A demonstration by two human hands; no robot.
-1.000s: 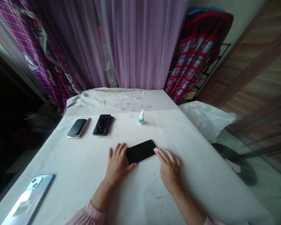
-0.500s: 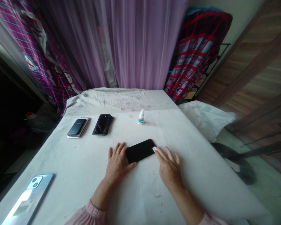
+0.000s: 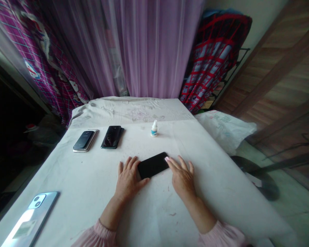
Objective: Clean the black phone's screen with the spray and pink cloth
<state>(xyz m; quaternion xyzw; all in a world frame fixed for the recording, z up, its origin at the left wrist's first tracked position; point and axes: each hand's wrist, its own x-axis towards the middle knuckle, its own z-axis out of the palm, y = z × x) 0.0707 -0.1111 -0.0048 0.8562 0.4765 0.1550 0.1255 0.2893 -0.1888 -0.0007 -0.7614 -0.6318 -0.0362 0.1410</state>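
Note:
A black smartphone (image 3: 153, 165) lies at a slant on the white-covered table, dark screen up. My left hand (image 3: 127, 179) holds its left end, fingers along the far edge and thumb at the near edge. At the phone's right end, my right hand (image 3: 183, 176) touches the screen near the corner. A small pale pink-white piece (image 3: 167, 159) shows at its fingertips, too small to name; the thumb is hidden and the other fingers are spread. Beyond the phone stands a small white spray bottle (image 3: 154, 129) with a blue label.
Stacked phones (image 3: 84, 140) and another pair of dark phones (image 3: 111, 137) lie at the back left. A silver-blue phone (image 3: 32, 218) rests near the left edge. Behind the table hang purple curtains (image 3: 154, 51); a plastic bag (image 3: 226, 128) is beyond the right edge.
My right hand has shifted slightly left and up along the phone's right end. My left hand and the phone stay in place; the view has turned a little.

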